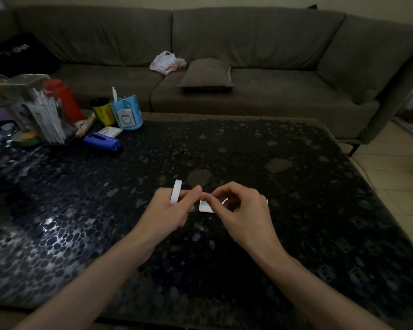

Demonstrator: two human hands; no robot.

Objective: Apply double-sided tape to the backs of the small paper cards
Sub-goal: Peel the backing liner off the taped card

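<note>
Tape roll [176, 192] in hand, a person works at a dark speckled tabletop [284, 222] in front of a grey sofa [248, 96]. At the upper left of the frame, a blue pen cup [127, 113] and a blue stapler [103, 141] sit among clutter, well apart from the work. At lower centre, the left hand [171, 210] grips the white roll upright, fingers curled round it and the forefinger stretched toward the other hand. Just right of it, one small card [206, 207] lies flat on the tabletop, below the meeting fingertips. The right hand [243, 210] has thumb and forefinger pinched together against the left fingertips, apparently on the roll's loose end, though the end itself is too small to make out. A curled white strip [224, 201] shows under that hand. The job looks to be at the stage of pulling off a length. No tape can be seen on the card, and no finished cards are in sight, so cutting and sticking appear to remain.
</note>
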